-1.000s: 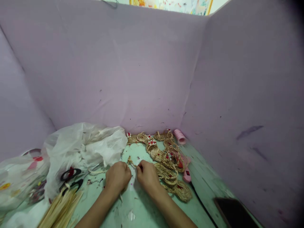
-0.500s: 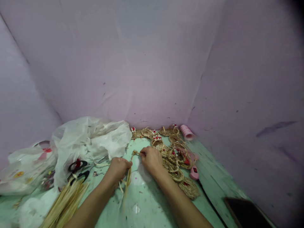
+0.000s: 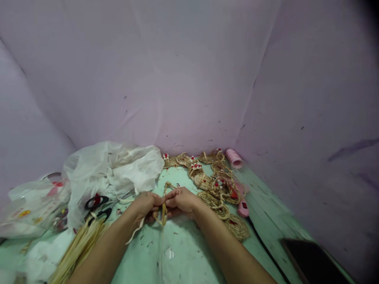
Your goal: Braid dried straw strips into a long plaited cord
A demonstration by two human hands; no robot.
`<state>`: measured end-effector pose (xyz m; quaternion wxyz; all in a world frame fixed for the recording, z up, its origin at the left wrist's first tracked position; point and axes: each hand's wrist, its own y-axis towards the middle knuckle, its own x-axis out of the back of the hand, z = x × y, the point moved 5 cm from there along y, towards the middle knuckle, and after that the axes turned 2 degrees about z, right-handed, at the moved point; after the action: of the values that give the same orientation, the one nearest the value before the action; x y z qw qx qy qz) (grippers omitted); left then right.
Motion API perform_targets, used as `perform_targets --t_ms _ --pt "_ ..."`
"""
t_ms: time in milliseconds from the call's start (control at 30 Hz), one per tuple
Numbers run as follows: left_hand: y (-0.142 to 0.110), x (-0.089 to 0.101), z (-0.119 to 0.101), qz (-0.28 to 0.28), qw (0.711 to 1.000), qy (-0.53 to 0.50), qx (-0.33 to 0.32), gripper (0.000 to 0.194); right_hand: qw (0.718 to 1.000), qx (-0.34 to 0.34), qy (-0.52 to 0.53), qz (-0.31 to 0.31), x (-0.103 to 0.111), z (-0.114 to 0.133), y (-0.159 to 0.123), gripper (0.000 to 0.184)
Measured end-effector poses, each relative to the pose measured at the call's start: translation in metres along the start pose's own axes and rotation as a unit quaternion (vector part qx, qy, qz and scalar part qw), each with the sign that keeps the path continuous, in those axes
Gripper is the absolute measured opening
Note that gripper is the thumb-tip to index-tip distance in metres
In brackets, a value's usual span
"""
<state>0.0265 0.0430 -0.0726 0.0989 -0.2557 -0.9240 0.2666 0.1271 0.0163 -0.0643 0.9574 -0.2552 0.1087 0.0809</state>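
Note:
Between my hands is a braided straw cord (image 3: 167,184), its small loop standing up above the fingers and loose pale strands hanging below. My left hand (image 3: 148,205) pinches the cord, and one strand trails off over that wrist. My right hand (image 3: 181,201) meets it from the other side, fingertips closed on the same cord. The two hands nearly touch. To their right lie several coiled straw pieces (image 3: 237,228), some decorated with red and white beads (image 3: 195,166).
Black-handled scissors (image 3: 97,202) and a straw bundle (image 3: 79,248) lie left, near white plastic bags (image 3: 112,167). At right are a pink thread spool (image 3: 234,158), a pink glue gun (image 3: 243,208) with a black cord, and a dark phone-like slab (image 3: 310,258). Walls enclose the green table (image 3: 177,260).
My right hand has moved left and down, coming together with my left hand on the cord. A pale strand now lies over the left wrist.

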Motion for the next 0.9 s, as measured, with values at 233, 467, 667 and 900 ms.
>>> perform_targets --t_ms 233,467,667,900 --pt "-0.0045 -0.0012 -0.0013 -0.023 0.997 0.068 -0.005 0.025 1.000 0.014 -0.005 0.005 0.0063 -0.0070 0.0041 0.016" --pt "0.0009 -0.0009 0.0022 -0.014 1.000 0.026 0.006 0.014 0.999 0.022 -0.002 0.028 0.0042 -0.0082 0.0048 0.008" --pt "-0.0010 -0.0003 0.0001 -0.025 0.999 0.017 -0.013 0.018 0.999 0.024 -0.025 -0.004 0.0078 -0.0066 0.0041 0.016" --pt "-0.0014 -0.0014 -0.0042 -0.007 1.000 0.001 -0.020 0.017 0.998 0.014 -0.044 -0.035 0.0064 -0.0023 0.0051 0.011"
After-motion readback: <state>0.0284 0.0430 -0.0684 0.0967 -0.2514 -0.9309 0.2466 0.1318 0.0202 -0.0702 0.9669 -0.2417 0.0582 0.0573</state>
